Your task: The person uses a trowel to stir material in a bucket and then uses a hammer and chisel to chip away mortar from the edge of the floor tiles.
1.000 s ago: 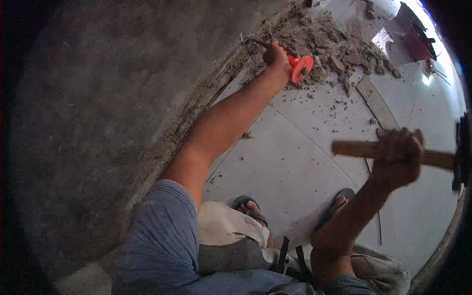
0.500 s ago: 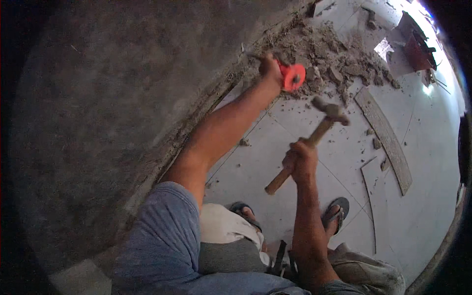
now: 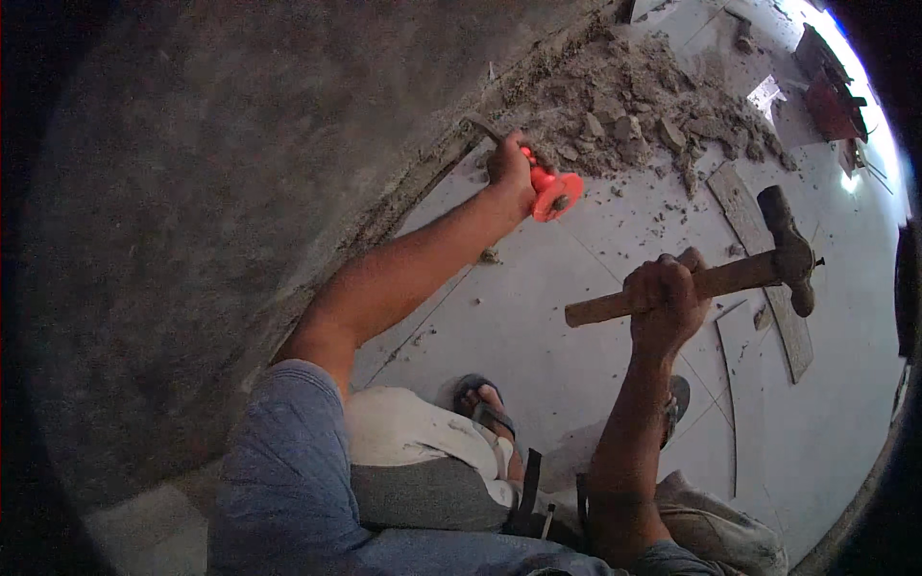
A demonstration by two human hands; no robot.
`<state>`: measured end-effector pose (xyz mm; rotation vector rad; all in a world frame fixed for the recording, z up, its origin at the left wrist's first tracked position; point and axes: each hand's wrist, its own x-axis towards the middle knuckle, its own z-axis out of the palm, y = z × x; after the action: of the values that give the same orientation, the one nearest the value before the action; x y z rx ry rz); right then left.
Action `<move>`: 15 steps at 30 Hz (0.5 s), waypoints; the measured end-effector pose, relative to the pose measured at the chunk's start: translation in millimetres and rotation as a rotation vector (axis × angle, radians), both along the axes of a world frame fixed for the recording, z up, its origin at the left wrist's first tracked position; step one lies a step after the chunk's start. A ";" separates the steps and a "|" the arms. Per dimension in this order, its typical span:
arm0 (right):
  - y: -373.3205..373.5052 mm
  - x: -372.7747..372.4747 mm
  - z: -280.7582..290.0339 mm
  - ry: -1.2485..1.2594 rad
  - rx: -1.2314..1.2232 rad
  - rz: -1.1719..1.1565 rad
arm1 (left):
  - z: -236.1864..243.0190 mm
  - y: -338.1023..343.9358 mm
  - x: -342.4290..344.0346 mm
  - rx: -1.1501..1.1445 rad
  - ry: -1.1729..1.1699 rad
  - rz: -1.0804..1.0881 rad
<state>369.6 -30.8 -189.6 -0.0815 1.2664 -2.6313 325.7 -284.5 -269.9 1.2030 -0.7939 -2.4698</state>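
Observation:
My left hand [image 3: 512, 173] is wrapped round a chisel with a round orange-red hand guard [image 3: 557, 198]. The chisel's metal end [image 3: 483, 126] points up and left, at the rough broken foot of the grey wall [image 3: 240, 144]; whether its tip touches is hard to tell. My right hand [image 3: 666, 293] grips the wooden handle of a hammer [image 3: 740, 276]. The hammer is held over the floor, well to the right of the chisel, its steel head at the right end.
Broken mortar rubble [image 3: 634, 115] is heaped along the wall ahead. A long tile strip [image 3: 768, 278] and a thin pale strip [image 3: 727, 384] lie on the white tiled floor [image 3: 538, 307] at right. Farther off are another hammer-like tool [image 3: 742, 34] and a reddish container [image 3: 834, 106].
My right hand has swung the hammer right, away from the chisel, and its head has turned to the right. My left hand with the chisel has shifted slightly left and nearer.

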 end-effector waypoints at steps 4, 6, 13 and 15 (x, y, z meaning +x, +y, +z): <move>-4.0 9.7 8.5 -0.034 -0.123 0.013 | 10.8 -2.1 -3.6 0.024 0.004 -0.007; -2.6 10.6 15.5 -0.003 -0.103 0.008 | 10.3 -9.0 -8.2 -0.004 -0.005 -0.010; 22.6 1.8 52.9 0.158 -0.138 0.021 | 11.4 -17.0 -19.0 0.032 -0.033 0.075; 41.0 -10.8 72.8 0.245 -0.225 0.004 | 5.7 -24.9 -22.9 0.010 0.012 0.053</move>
<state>358.8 10.2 -116.8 -0.4543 1.0258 -2.8171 302.8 -309.4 -264.2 1.1961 -0.7374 -2.4395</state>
